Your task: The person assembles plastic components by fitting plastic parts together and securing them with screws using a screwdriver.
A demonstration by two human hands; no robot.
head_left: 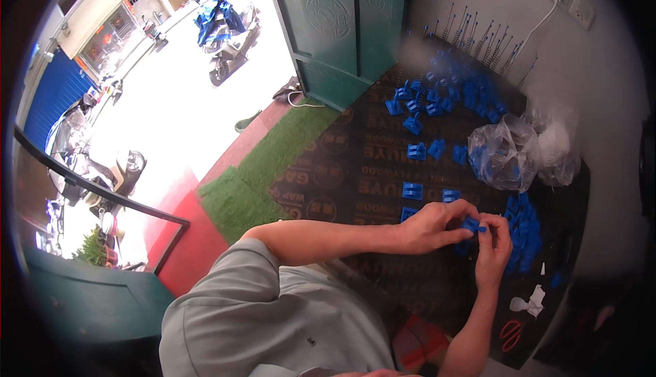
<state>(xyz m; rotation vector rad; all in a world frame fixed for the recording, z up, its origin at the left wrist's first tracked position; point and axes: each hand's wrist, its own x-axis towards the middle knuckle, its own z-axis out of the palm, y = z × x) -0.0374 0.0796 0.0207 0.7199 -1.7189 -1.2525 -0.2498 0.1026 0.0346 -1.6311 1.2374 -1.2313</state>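
My left hand (pixel 434 225) and my right hand (pixel 493 246) meet over a dark printed board (pixel 355 172) and pinch a small blue plastic part (pixel 471 225) between their fingertips. Just right of my hands lies a heap of the same blue parts (pixel 525 233). Single blue parts (pixel 412 190) lie on the board beyond my left hand. Farther off, a larger scatter of blue parts (pixel 451 97) spreads across the board.
A clear plastic bag (pixel 509 151) with blue parts sits at the right. Thin metal springs (pixel 478 35) lean against the wall. Red-handled scissors (pixel 511 334) and white scraps (pixel 529 303) lie near my right forearm. A green door (pixel 342 29) and green mat (pixel 263 172) are left.
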